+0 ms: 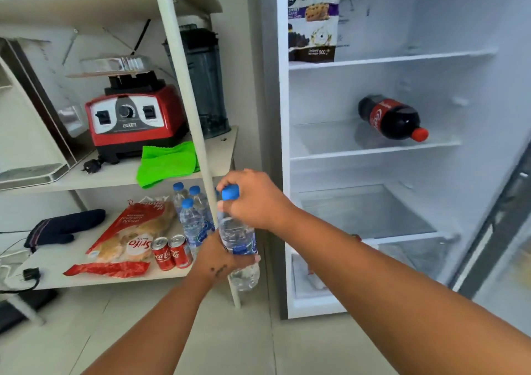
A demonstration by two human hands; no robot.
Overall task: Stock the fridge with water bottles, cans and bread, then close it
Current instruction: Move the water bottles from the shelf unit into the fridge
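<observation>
A clear water bottle point(239, 238) with a blue cap is held upright in front of the shelf unit. My left hand point(214, 255) grips its lower body and my right hand point(253, 199) is closed around its neck and cap. Three more water bottles point(191, 222) stand on the low shelf behind. Two red cola cans point(171, 252) stand beside them, and a bagged loaf of bread point(129, 238) lies to their left. The fridge point(373, 150) on the right stands open.
Inside the fridge a cola bottle point(392, 118) lies on the middle shelf and a chips bag point(313, 18) stands on the top shelf. A red blender base point(135, 118), green cloth point(166, 163) and dark oven mitt point(64, 226) sit on the shelf unit, whose white post point(186, 92) crosses in front.
</observation>
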